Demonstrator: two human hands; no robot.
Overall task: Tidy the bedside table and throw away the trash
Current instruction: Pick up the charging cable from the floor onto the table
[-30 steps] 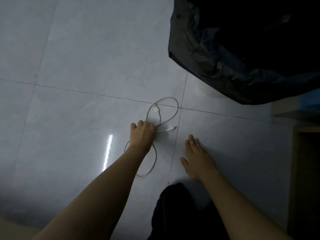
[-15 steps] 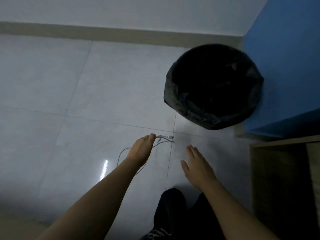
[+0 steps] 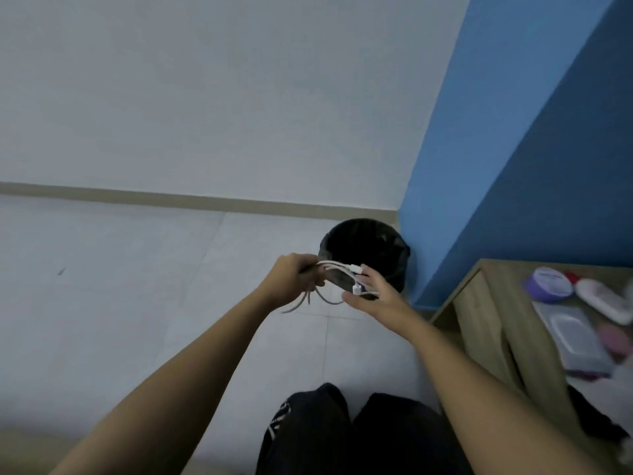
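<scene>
From the head view, the left hand (image 3: 291, 281) is closed around a bunched white charging cable (image 3: 337, 271), its grip tight on the gathered loops, with loose strands hanging below the fist. The right hand (image 3: 371, 296) is open, fingers spread, palm turned towards the cable's plug ends, which lie against or just above its fingers; it grips nothing. Both hands hover in front of the black-lined trash bin (image 3: 364, 248), which stands on the floor against the blue wall (image 3: 513, 166). To the right of the bin is the wooden bedside worktop (image 3: 493, 296), carrying a purple round tin (image 3: 548, 282), a white bottle-like thing (image 3: 603, 301), a flat grey case (image 3: 572, 337) and, as far as the blur allows, something pink near the case.

The step in hand looks like sorting the cable: a thing to keep, probably, not trash. The next move calls for the right hand to take the plug ends so the cable can be coiled neatly, then set on the worktop rather than dropped into the bin just behind it.
</scene>
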